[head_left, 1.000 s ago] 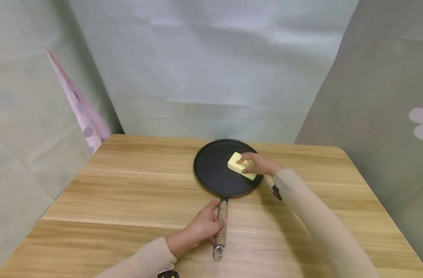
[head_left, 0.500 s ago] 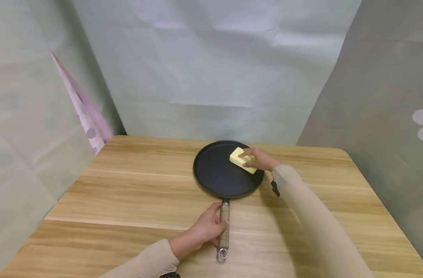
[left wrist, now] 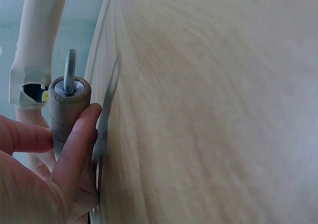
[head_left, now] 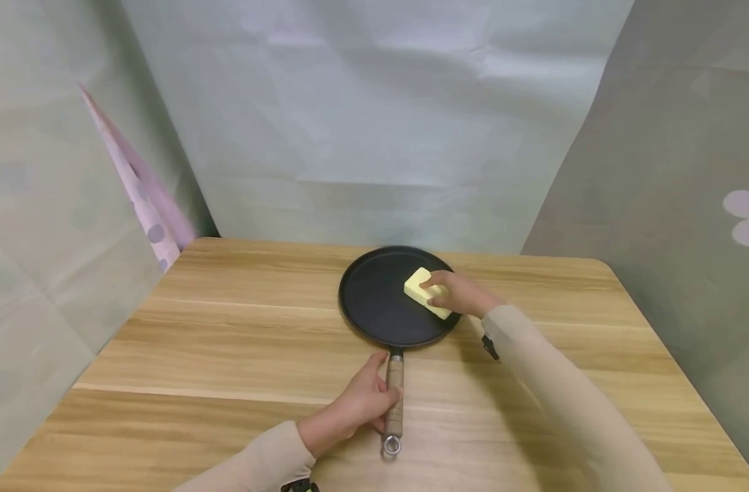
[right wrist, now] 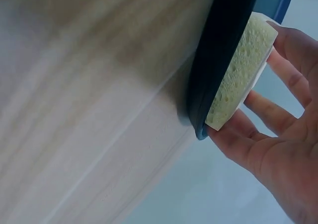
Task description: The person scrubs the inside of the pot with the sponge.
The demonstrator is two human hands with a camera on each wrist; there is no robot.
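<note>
A yellow sponge (head_left: 428, 292) lies on a black pan (head_left: 380, 307) with a brown, seemingly wooden handle (head_left: 393, 403).

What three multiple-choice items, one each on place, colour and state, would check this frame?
1. Where does the sponge lie?
A. on the pan's right half
B. on the bare table
C. on the handle

2. What colour is the frying pan?
A. red
B. black
C. white

3. What is the left hand doing?
A. lying flat on the table
B. hovering above the pan
C. gripping the wooden handle

Key: 1 A, the right hand presses it there; 2 B, its surface is dark; 3 C, the fingers curl round it.
</note>
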